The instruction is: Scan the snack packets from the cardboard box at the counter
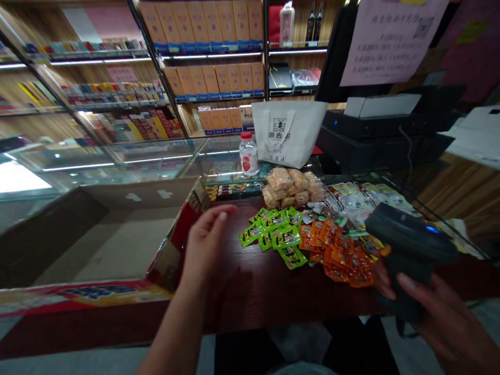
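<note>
Plainly, the right hand (437,312) has its grip filled, wrapped round the handle of the scanner (410,234); the scanner sits at the right of the bench (242,307), raised at its near side, handle running down into the palm, the long axis of its head going roughly sideways, one end toward the left and the other, with a blue light, toward the right; that left end overlaps the right edge of the orange packets (338,255) in the view, though whether it touches them cannot be told.

The left hand (207,234) hovers over the bench between the box (89,297) and the green packets (287,237); its fingers curl and no thing shows in its grip, but blur hides how narrow the gap is between thumb and finger; the green packets lie just to its right, in a loose overlapping pile, so the left hand is the nearer to them; the orange packets lie farther right, touching the green, and nearer to the right hand.

Beyond the green packets sit the wrapped buns (291,187); white packets (349,195) lie to their right; behind stand a bottle (248,159) and an upright bag (291,135).
</note>
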`<action>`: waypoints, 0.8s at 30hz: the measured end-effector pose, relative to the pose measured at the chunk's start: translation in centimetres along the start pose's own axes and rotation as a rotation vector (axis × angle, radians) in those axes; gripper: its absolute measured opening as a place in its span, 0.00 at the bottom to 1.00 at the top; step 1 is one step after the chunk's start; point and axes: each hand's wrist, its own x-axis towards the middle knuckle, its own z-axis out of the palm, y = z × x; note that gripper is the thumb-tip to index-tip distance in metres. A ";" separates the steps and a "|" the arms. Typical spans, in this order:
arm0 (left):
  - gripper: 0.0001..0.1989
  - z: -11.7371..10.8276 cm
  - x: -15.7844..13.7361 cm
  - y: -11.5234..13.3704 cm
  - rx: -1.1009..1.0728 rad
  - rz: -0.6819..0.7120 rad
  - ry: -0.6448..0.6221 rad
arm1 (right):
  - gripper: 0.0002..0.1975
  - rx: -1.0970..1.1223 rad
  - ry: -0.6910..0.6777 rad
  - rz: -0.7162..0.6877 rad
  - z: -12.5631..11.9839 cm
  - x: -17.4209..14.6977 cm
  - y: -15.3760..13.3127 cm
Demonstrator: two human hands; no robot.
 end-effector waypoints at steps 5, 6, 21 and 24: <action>0.16 3.6 1.8 -5.9 0.345 -0.069 -0.267 | 0.14 0.060 -0.037 0.025 1.2 0.3 0.9; 0.15 4.0 2.1 -6.7 0.358 -0.072 -0.279 | 0.15 0.089 -0.051 0.039 1.6 0.3 1.1; 0.22 4.0 0.9 -3.0 -0.133 -0.311 -0.268 | 0.19 -0.174 -0.318 0.048 7.0 0.6 0.8; 0.26 4.5 0.7 -3.1 -0.255 -0.380 -0.214 | 0.19 -0.191 -0.322 0.022 8.2 1.3 1.5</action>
